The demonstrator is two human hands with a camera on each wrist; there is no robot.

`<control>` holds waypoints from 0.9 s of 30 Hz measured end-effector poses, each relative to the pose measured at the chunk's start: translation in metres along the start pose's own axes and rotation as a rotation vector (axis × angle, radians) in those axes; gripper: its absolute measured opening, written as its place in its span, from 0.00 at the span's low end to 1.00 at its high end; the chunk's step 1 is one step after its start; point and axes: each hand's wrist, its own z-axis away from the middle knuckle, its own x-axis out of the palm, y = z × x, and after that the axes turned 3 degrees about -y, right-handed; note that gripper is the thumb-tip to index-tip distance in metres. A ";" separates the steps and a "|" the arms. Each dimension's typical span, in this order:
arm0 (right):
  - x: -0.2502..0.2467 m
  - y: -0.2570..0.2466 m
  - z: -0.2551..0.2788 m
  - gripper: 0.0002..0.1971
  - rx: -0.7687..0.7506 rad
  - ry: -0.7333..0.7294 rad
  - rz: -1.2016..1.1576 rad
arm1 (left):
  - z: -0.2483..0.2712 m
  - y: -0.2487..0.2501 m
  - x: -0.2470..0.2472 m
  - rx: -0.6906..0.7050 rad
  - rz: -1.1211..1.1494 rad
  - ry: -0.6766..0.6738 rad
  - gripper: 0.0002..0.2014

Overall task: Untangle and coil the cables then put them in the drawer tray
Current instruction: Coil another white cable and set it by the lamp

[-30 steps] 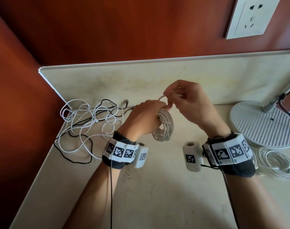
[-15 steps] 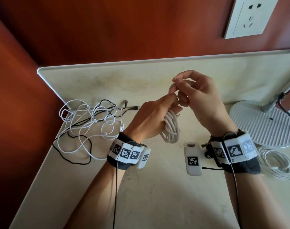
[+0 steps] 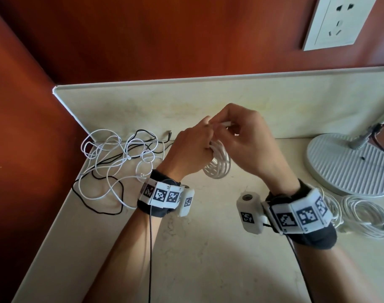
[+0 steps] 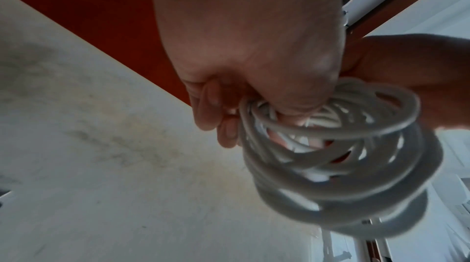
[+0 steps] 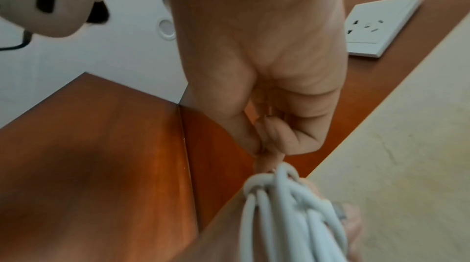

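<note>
Head view first: a white cable coil (image 3: 217, 167) is held above the counter (image 3: 208, 248) by the left hand (image 3: 191, 149), whose fingers are curled round the top of the loops, so that the coil hangs down from the fist. Just above that fist, the cable's free end (image 3: 227, 123) is pinched between the thumb and fingers of the right hand (image 3: 250, 143) and lies roughly level, pointing leftward toward the left hand. From the left wrist the loops (image 4: 338, 157) are seen bunched under the curled fingers (image 4: 213, 111); from the right wrist a wrap is seen crossing the strands (image 5: 279, 202) at the top of the bundle, directly below the pinching fingertips (image 5: 282, 135). The coming move is judged to turn on this: the loose end sits above the bundle, nearer the right hand, and would have to be passed round or through the loops. A tangle of white and black cables (image 3: 121, 158) is left at the far left corner, and another coiled cable (image 3: 366, 215) lies beside the lamp base (image 3: 350, 162). No drawer tray is shown.
</note>
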 end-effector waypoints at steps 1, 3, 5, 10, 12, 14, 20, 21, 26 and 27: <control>0.006 0.001 0.001 0.06 0.005 0.002 0.027 | 0.000 -0.003 0.001 -0.016 0.058 -0.004 0.24; 0.019 0.002 0.003 0.05 -0.003 0.032 0.053 | -0.001 -0.008 0.000 -0.023 0.149 0.020 0.22; 0.029 0.004 0.003 0.04 -0.024 0.088 0.054 | -0.001 -0.009 0.000 -0.064 0.160 0.076 0.16; 0.038 0.013 -0.001 0.04 -0.064 0.157 0.071 | 0.000 0.003 0.003 -0.179 0.241 0.254 0.17; 0.038 0.017 -0.001 0.05 -0.074 0.157 0.094 | -0.001 0.002 0.004 -0.190 0.262 0.269 0.18; 0.038 0.020 -0.001 0.07 -0.081 0.196 0.113 | -0.002 -0.002 0.004 -0.211 0.290 0.258 0.13; 0.039 0.027 -0.004 0.06 -0.044 0.200 0.105 | -0.004 -0.009 0.009 -0.219 0.338 0.277 0.11; 0.040 0.027 -0.004 0.06 -0.048 0.195 0.105 | -0.004 -0.011 0.009 -0.213 0.336 0.280 0.10; 0.042 0.031 -0.005 0.03 -0.060 0.282 0.020 | -0.003 -0.008 0.005 -0.178 0.275 0.351 0.09; 0.041 0.031 -0.005 0.03 -0.049 0.297 -0.001 | -0.002 -0.007 0.005 -0.160 0.259 0.378 0.10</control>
